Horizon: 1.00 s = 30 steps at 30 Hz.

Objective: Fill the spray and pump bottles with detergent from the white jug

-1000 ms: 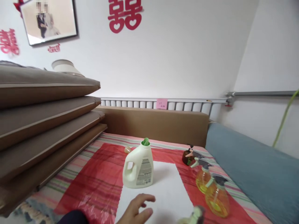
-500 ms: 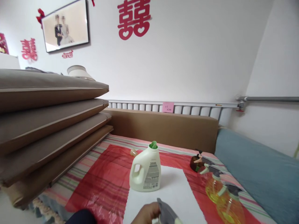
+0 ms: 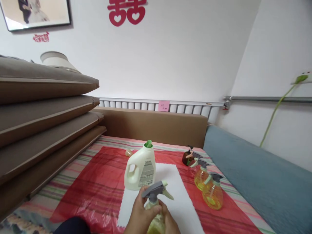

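Observation:
Low in the head view, a spray bottle [image 3: 157, 224] with a grey and pale green trigger head is held upright between both hands. My left hand [image 3: 140, 213] is closed around its neck, just under the spray head. From the other side, my right hand [image 3: 168, 221] is closed on the bottle's upper body; some of its fingers are hidden. Just beyond the hands, a cream detergent jug [image 3: 141, 167] with a green spout stands uncapped on a white sheet [image 3: 168, 182]. Its handle faces left.
On the right stand two yellow spray bottles [image 3: 212, 195], another clear sprayer [image 3: 196, 161] and a brown pump bottle [image 3: 187, 158]. A small translucent cap [image 3: 128, 152] lies behind the jug. Stacked cushions [image 3: 48, 107] rise at left; red plastic film [image 3: 90, 182] covers the striped cloth.
The spray bottle has come up further into view, with both hands now visible on it. The camera has turned right, so the surroundings appear shifted left.

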Each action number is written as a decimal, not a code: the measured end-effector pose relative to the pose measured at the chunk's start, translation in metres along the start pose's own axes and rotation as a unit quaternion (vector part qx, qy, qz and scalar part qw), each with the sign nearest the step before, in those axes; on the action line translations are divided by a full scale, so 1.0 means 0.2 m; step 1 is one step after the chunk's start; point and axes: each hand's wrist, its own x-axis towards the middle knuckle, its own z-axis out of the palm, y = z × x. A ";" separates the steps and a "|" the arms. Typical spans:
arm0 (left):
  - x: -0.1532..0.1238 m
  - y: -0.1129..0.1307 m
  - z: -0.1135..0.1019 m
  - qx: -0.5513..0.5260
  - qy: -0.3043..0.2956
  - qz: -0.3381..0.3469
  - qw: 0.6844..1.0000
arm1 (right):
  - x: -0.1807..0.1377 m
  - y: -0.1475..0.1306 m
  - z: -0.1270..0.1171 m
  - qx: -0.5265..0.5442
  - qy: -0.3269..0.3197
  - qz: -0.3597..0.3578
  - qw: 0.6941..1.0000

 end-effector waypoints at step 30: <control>0.19 0.23 -0.43 -0.274 0.281 0.010 0.920 | -0.08 0.02 -0.05 0.004 0.032 0.066 0.997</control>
